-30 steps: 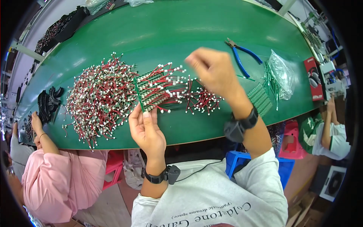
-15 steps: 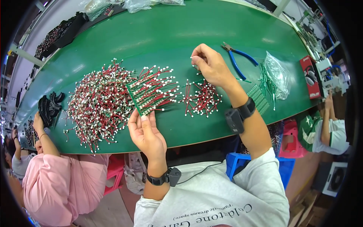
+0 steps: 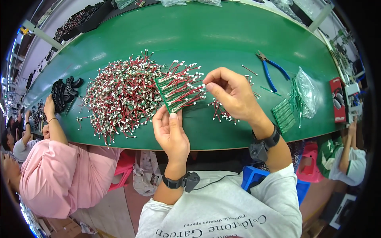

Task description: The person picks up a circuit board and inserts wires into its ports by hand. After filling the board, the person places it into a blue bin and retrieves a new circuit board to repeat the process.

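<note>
My left hand point(image 3: 172, 133) grips the lower edge of a green circuit board panel point(image 3: 162, 96), thumb on top. Rows of red wire leads point(image 3: 186, 89) with white connectors stand out from the panel toward the right. At their tips, my right hand point(image 3: 234, 93) is closed in a pinch on the white connector end of a wire lead point(image 3: 204, 82). Under and behind that hand lies a small pile of loose wire leads point(image 3: 222, 112), partly hidden by it. Left of the panel is a large heap of wired boards point(image 3: 123, 95), touching or nearly touching it.
To the right lie blue-handled cutters point(image 3: 272, 71), a bare green board panel point(image 3: 283, 115), thin green strips point(image 3: 295, 97), a clear plastic bag point(image 3: 308, 93) and a red box point(image 3: 337, 101). Black parts point(image 3: 63, 93) lie at left, beside a co-worker's hand point(image 3: 49, 107).
My right hand has come down toward the panel's wire tips from above the small pile. My left hand still holds the panel. The whole view has shifted.
</note>
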Demonstrator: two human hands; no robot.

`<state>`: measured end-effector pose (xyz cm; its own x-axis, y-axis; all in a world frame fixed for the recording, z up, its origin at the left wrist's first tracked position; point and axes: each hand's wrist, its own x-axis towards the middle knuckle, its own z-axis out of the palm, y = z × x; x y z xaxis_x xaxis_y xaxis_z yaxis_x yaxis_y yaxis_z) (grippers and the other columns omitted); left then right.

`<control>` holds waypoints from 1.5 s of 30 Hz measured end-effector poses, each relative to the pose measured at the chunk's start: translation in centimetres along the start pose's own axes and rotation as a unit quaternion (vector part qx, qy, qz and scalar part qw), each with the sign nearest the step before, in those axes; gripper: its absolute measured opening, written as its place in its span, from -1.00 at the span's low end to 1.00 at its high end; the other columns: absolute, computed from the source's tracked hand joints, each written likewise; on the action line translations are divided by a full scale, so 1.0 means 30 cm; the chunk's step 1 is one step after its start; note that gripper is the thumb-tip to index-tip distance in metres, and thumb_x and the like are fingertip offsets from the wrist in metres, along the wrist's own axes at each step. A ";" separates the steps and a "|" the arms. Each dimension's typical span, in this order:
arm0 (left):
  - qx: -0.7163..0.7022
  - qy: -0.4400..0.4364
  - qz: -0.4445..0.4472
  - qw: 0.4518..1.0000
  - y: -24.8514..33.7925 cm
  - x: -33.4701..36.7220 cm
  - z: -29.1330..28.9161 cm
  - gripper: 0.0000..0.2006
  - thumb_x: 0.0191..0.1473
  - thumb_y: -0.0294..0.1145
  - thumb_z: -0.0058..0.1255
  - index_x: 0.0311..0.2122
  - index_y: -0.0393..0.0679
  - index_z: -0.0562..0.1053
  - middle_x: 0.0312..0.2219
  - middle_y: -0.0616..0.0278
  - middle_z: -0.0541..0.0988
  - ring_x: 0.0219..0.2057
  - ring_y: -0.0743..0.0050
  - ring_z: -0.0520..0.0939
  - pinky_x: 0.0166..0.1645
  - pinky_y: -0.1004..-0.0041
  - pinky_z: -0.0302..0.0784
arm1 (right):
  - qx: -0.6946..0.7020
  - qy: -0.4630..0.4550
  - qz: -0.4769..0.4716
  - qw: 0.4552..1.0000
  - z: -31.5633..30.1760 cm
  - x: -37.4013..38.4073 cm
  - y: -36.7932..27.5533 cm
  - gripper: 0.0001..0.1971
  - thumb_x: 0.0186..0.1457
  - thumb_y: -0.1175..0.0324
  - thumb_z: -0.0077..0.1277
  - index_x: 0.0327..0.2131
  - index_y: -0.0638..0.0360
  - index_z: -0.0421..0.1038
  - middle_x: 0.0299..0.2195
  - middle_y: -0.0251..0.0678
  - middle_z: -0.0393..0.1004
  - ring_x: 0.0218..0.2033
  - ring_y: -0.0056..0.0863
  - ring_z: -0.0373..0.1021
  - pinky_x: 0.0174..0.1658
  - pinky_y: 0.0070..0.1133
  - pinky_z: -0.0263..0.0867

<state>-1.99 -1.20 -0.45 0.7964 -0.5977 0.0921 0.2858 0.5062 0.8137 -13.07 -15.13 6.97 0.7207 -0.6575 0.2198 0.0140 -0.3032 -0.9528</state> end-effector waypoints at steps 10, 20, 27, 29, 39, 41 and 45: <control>0.007 -0.031 0.012 0.999 -0.006 -0.010 -0.016 -0.70 0.22 -0.60 -0.14 0.05 -0.37 0.22 0.08 -0.07 0.36 0.10 0.28 0.43 0.20 0.28 0.40 | -0.066 -0.042 -0.102 0.992 0.073 -0.045 -0.015 -0.93 0.15 0.51 -0.01 -0.32 0.32 0.34 -0.60 -0.36 0.39 -0.61 -0.66 0.32 -0.52 -0.65 0.24; 0.005 -0.023 -0.007 1.000 -0.006 -0.010 -0.014 -0.68 0.20 -0.62 -0.11 0.05 -0.39 0.23 0.05 -0.08 0.38 0.08 0.28 0.45 0.18 0.34 0.40 | -0.101 -0.039 -0.103 0.989 0.194 -0.097 0.061 -0.89 0.11 0.51 0.01 -0.37 0.32 0.28 -0.62 -0.18 0.41 -0.66 -0.42 0.40 -0.58 -0.54 0.27; 0.017 -0.033 0.016 0.999 -0.016 -0.010 -0.024 -0.67 0.18 -0.64 -0.09 0.05 -0.41 0.24 0.03 -0.09 0.41 0.07 0.29 0.46 0.17 0.35 0.38 | -0.069 -0.017 -0.066 0.995 0.214 -0.056 0.117 -0.85 0.14 0.50 0.00 -0.34 0.38 0.25 -0.51 -0.05 0.49 -0.56 -0.30 0.49 -0.49 -0.49 0.37; 0.027 -0.034 0.009 0.999 -0.015 -0.012 -0.022 -0.67 0.18 -0.65 -0.09 0.05 -0.41 0.25 0.04 -0.09 0.41 0.07 0.29 0.47 0.16 0.36 0.39 | -0.063 -0.019 -0.076 0.995 0.215 -0.056 0.115 -0.85 0.14 0.50 0.00 -0.33 0.38 0.25 -0.51 -0.04 0.49 -0.55 -0.29 0.50 -0.48 -0.48 0.37; 0.047 -0.048 0.017 0.998 -0.013 -0.014 -0.022 -0.70 0.18 -0.67 -0.10 0.02 -0.42 0.27 0.12 -0.20 0.34 0.12 0.22 0.44 0.20 0.31 0.36 | -0.113 -0.008 -0.060 0.992 0.206 -0.069 0.086 -0.85 0.11 0.51 0.01 -0.33 0.36 0.24 -0.55 -0.06 0.48 -0.57 -0.28 0.49 -0.51 -0.47 0.36; 0.050 -0.052 0.015 0.997 -0.012 -0.016 -0.025 -0.71 0.18 -0.68 -0.10 0.02 -0.42 0.27 0.13 -0.22 0.33 0.13 0.21 0.43 0.21 0.30 0.35 | -0.114 -0.012 -0.045 0.992 0.202 -0.069 0.084 -0.85 0.10 0.52 0.00 -0.34 0.36 0.24 -0.56 -0.06 0.47 -0.59 -0.29 0.48 -0.53 -0.47 0.35; 0.046 -0.052 0.015 0.997 -0.013 -0.016 -0.021 -0.71 0.17 -0.67 -0.10 0.01 -0.41 0.27 0.13 -0.22 0.32 0.13 0.20 0.43 0.21 0.30 0.35 | -0.104 -0.007 -0.070 0.992 0.201 -0.069 0.095 -0.85 0.10 0.51 0.00 -0.34 0.36 0.24 -0.59 -0.08 0.45 -0.64 -0.30 0.44 -0.55 -0.48 0.32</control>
<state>-2.15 -0.73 -1.17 0.7427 -0.6472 0.1715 0.2095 0.4680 0.8585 -10.33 -10.47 2.55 0.7319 -0.5894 0.3419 -0.0273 -0.5267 -0.8496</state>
